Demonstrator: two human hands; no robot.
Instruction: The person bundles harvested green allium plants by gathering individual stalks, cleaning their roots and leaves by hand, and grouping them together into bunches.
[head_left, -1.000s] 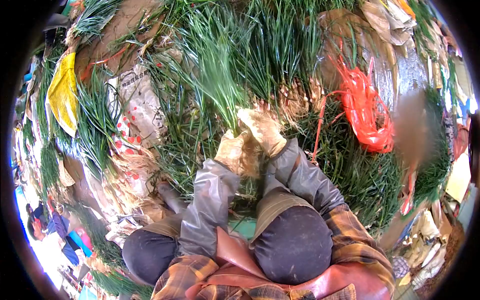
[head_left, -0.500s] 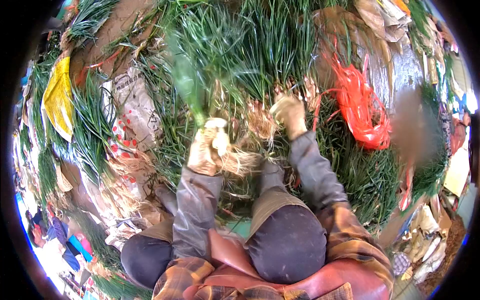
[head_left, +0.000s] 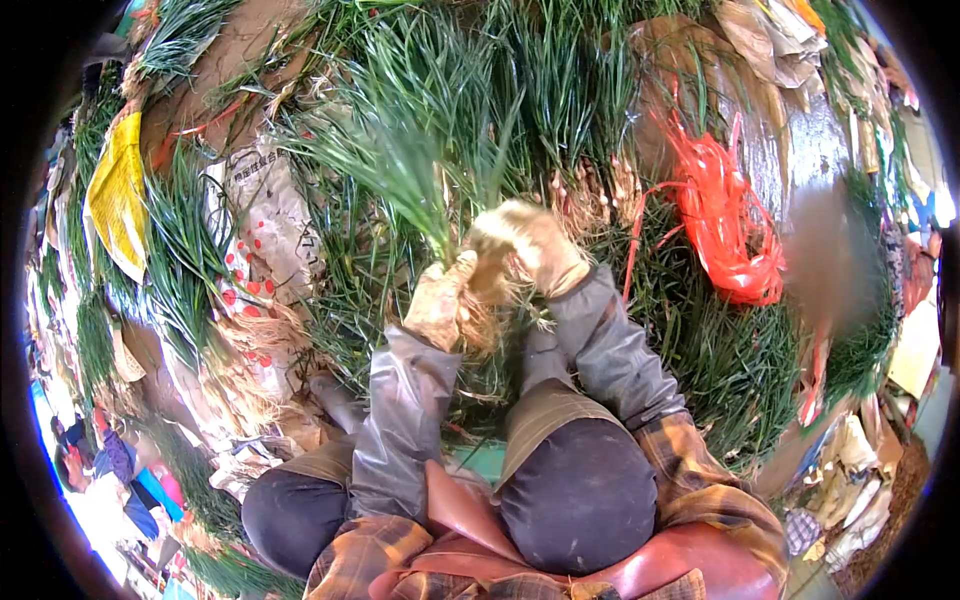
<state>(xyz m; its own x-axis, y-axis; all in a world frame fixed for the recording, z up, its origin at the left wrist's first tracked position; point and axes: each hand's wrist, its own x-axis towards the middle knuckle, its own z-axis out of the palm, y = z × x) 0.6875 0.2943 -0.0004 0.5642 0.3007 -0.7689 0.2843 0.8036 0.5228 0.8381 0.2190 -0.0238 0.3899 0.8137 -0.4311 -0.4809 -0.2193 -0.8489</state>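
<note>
Green bunch point(head_left: 418, 200), held in left hand point(head_left: 436, 303), beside right hand point(head_left: 530, 246)

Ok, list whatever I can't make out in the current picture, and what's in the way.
All in the head view:
- Stems of the leafy bundle inside the left hand: hidden by the gloved hand itself.
- Whether the right hand grips anything: blurred, and its back hides the palm.
- Whatever is behind the brown smudge: covered by it.
- Tops of the upper greens: cut off by the top edge.
</note>
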